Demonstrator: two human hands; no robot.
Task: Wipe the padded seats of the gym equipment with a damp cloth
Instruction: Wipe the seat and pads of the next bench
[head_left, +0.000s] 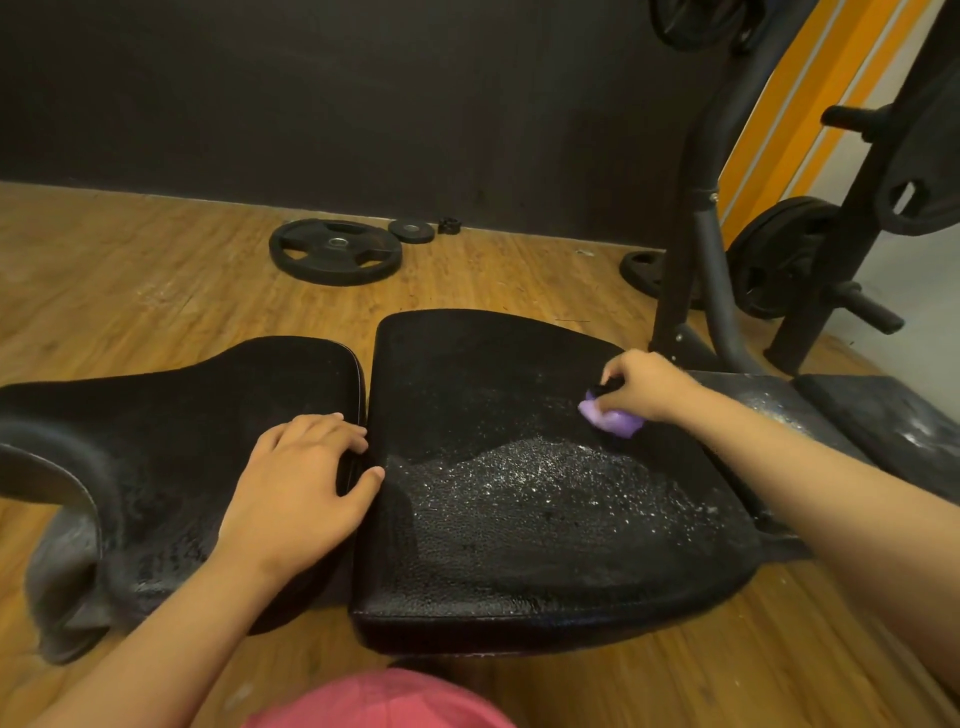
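the job looks partway through, judging by the surfaces. the wide seat (519, 561) shines wet along its near edge, but a band of white specks, droplets or suds, lies across its middle and looks not yet wiped off. its far half is dull and looks dry. the narrower pad (171, 415) to the left shows a faint sheen, though i cannot tell if it is done. the pad (878, 410) at far right carries white smears, so it probably remains to do. the cloth (613, 422), a small purple wad, sits on the seat's far right part, just past the speckled band. the right grip (644, 387) is clenched round it from above, fingers curled down over the top, pressing it onto the padding. the left grip (301, 478) holds nothing: it rests palm down on the left pad's edge, fingers loose and reaching the gap between pads, thumb tip touching the seat, seemingly bracing. weight plates (335, 251) lie on the wooden floor (130, 291) behind, well apart from the work.
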